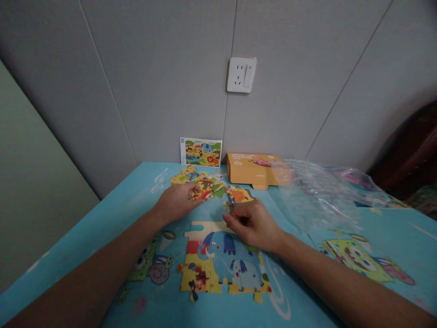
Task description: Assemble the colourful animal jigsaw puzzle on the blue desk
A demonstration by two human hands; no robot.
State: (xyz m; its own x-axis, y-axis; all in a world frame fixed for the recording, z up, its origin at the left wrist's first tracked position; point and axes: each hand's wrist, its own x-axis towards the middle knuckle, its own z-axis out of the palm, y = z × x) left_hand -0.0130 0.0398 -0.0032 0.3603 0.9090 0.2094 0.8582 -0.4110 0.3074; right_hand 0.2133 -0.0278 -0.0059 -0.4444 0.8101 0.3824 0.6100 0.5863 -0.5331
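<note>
My left hand (179,200) reaches to the near edge of a heap of loose jigsaw pieces (216,187). Its fingers are half curled, with thumb and fingertips apart around the nearest pieces; I see no piece clearly gripped. Over the top edge of a partly joined jigsaw (221,266), my right hand (254,225) is closed, thumb against curled fingers. Whatever it may hold is hidden. The joined part shows a large blue elephant and a smaller one on yellow ground, with uneven tabs along its edges. Some orange pieces (241,195) lie just beyond the right hand.
A picture card (201,152) leans on the wall behind the heap. Beside it lies an orange puzzle box (256,168), its flap facing me. Crumpled clear plastic (317,191) spreads to the right. A blue cartoon-print cloth (85,237) covers the table; a wall socket (241,75) is above.
</note>
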